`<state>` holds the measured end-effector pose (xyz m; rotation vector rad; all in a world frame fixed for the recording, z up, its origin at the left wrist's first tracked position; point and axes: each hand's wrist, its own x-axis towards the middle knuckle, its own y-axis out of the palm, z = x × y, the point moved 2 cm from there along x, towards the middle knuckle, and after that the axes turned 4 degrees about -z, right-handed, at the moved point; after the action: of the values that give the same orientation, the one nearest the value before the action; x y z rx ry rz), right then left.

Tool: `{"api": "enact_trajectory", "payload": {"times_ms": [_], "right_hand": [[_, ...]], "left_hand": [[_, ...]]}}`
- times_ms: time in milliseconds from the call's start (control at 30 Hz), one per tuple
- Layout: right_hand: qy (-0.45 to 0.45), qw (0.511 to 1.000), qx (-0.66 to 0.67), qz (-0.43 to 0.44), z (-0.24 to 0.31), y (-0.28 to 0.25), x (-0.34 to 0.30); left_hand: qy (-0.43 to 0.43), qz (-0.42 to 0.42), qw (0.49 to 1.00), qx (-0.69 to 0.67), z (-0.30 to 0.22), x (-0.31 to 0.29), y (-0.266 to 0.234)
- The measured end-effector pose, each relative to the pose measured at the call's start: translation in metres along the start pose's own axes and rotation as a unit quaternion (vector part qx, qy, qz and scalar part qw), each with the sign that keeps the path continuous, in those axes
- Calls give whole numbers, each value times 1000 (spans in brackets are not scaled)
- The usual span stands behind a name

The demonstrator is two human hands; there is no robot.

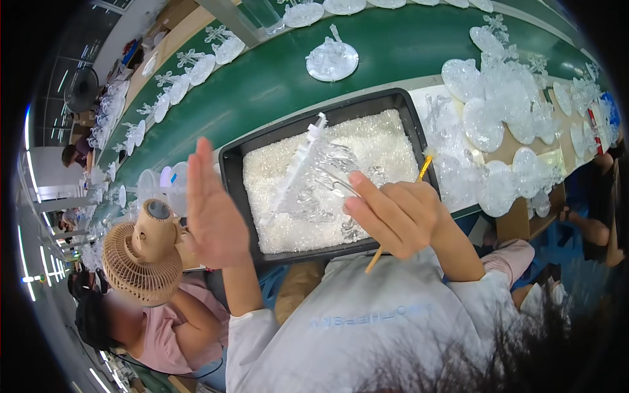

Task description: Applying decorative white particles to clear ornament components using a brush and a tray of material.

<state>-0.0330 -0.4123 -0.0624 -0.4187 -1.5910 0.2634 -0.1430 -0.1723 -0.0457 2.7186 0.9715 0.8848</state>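
In my right hand (403,213) is a clear plastic ornament (324,160), pinched between thumb and fingers. It is tilted on its side, and its round base (298,167), seen nearly edge-on, is coated in white glitter. A thin paintbrush (424,168) with a yellow handle runs behind the same hand, its bristles pointing up and away. Below the ornament lies a black tray (230,183) of white sparkling granules (386,134). My left hand (216,209) is raised by the tray's left edge, fingers stretched out flat and slightly blurred, holding nothing.
Beyond the tray runs a green conveyor belt (275,85) carrying a glittered ornament (332,59). Many more ornaments (508,98) crowd the right side. At the left, a beige fan (144,252) stands close to my left hand, with a person in a pink shirt (173,327) beside it.
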Motion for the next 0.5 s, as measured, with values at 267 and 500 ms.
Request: {"api": "enact_trajectory", "payload": {"times_ms": [267,500], "right_hand": [[-17,1000,-3,11,2,-1,1],[-22,998,33,54,3,11,43]], "left_hand": [[-48,218,960,171,3,-13,0],[-277,148,949,-36,28,-14,-11]]}}
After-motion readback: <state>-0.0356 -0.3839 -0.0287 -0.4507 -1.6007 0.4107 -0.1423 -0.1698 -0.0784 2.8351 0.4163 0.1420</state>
